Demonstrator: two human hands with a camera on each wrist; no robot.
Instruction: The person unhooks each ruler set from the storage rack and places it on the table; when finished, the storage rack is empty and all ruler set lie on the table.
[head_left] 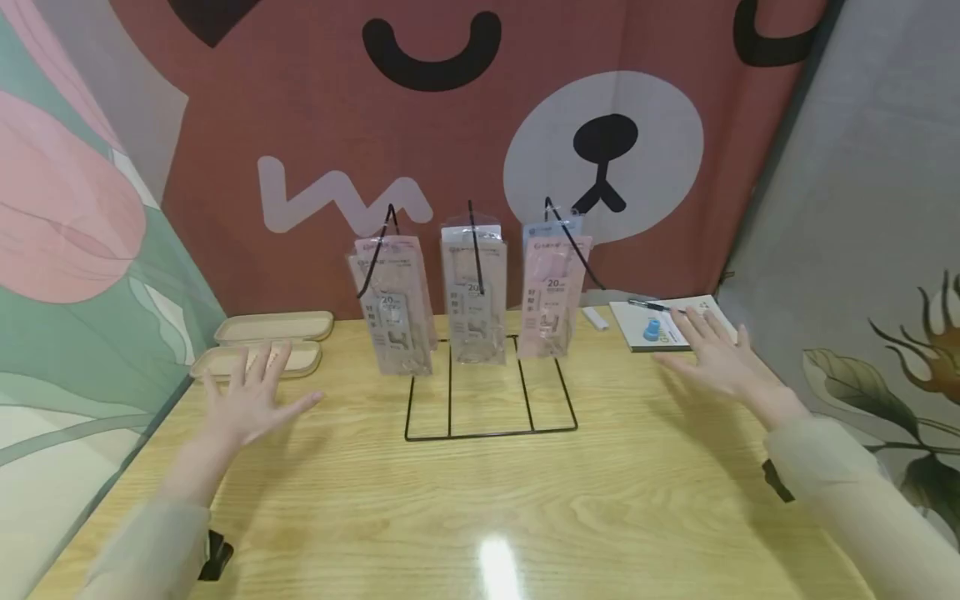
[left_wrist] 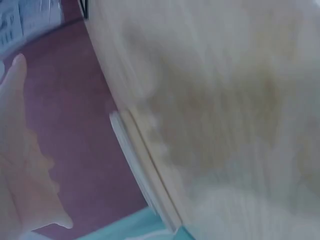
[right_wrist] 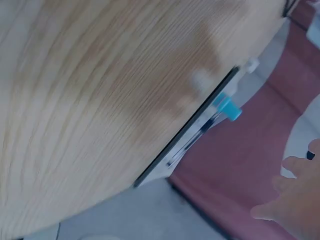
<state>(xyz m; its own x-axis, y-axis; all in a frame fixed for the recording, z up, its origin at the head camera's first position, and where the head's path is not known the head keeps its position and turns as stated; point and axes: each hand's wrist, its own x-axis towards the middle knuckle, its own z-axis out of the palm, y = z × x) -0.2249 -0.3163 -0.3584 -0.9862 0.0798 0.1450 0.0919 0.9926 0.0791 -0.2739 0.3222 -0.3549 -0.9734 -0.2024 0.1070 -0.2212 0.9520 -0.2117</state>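
My left hand (head_left: 247, 396) is held over the left of the table, fingers spread and straight, holding nothing. In the head view its fingertips overlap an open beige case (head_left: 273, 327). My right hand (head_left: 716, 354), also with fingers spread, hovers at the right near a notebook (head_left: 632, 332) that bears a black pen (head_left: 651, 306) and a small blue object (head_left: 652, 330). Between the hands stands a black wire rack (head_left: 491, 435). Clear-wrapped packages hang on it in three groups: left (head_left: 397, 333), middle (head_left: 476, 321) and right (head_left: 553, 308).
A small white block (head_left: 596, 318) lies between the rack and the notebook. Behind the wooden table (head_left: 450, 508) hangs a brown cloth (head_left: 315, 108) with a bear print. Patterned cloth (head_left: 67, 350) borders the left side, grey cloth (head_left: 817, 250) the right.
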